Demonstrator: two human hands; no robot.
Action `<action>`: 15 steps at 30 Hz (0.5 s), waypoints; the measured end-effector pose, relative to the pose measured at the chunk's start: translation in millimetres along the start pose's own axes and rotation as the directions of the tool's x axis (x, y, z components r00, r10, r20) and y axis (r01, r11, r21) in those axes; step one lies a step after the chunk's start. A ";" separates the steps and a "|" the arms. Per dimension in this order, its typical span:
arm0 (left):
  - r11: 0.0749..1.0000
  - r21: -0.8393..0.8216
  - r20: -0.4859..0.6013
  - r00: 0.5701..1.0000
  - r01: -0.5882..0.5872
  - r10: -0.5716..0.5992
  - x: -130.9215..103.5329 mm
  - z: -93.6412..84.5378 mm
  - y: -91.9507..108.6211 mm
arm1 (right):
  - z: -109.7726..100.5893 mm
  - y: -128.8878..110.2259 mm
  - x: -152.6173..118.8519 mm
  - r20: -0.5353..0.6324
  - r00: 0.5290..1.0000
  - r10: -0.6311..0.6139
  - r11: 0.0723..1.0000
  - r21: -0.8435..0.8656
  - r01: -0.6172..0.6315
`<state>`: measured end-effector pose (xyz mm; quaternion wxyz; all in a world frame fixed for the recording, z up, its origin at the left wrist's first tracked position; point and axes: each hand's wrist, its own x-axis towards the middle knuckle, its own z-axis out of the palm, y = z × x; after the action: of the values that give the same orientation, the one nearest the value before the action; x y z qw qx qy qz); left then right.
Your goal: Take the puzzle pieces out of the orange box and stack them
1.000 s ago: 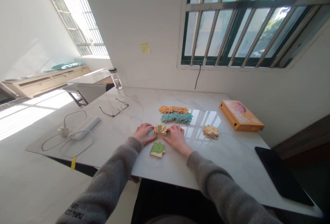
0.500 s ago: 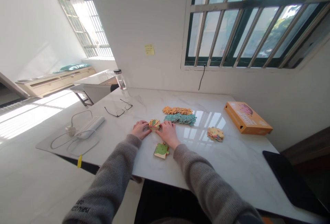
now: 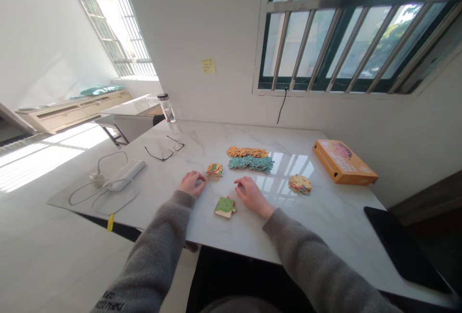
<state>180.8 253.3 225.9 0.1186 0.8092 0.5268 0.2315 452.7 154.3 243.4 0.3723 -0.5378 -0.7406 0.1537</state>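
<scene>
- Stack of red, yellow and green jigsaw pieces [image 3: 215, 171] sits on the marble-look tabletop [image 3: 288, 236], between the hands but nearer the left.
- Left hand [image 3: 193, 183]: just left of that stack, fingers loosely curled, small gap to thumb, gripping nothing visible.
- Right hand [image 3: 251, 195]: fingers bent, thumb and index parted, nothing held; clear of the stack, to its right.
- Green-topped stack [image 3: 225, 206]: nearer the person, between the wrists, untouched.
- Teal row [image 3: 251, 164] and orange row [image 3: 247, 152] of pieces: beyond right hand, teal nearer.
- Yellow-topped pile [image 3: 300, 184]: off to the right, orange box [image 3: 344, 161] past it.
</scene>
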 end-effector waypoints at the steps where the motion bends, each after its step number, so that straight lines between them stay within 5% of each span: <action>1: 0.999 -0.005 0.019 0.999 -0.041 0.041 -7.6 -1.9 4.3 | -6.7 -2.0 -11.5 0.017 1.000 -0.004 1.000 -0.019 0.004; 8: 0.972 -0.046 0.145 0.961 -0.232 0.236 -70.2 -10.4 36.6 | -24.3 -31.4 -70.9 0.152 0.987 -0.046 0.968 -0.236 0.081; 15: 0.979 -0.035 0.154 0.967 -0.201 0.204 -82.0 -11.8 47.8 | -6.5 -45.1 -64.8 0.103 0.995 0.008 0.939 -0.343 0.028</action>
<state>185.3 158.4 236.5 0.1431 0.8732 0.4284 0.1828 435.9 77.3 251.1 0.2348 -0.5821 -0.7770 0.0474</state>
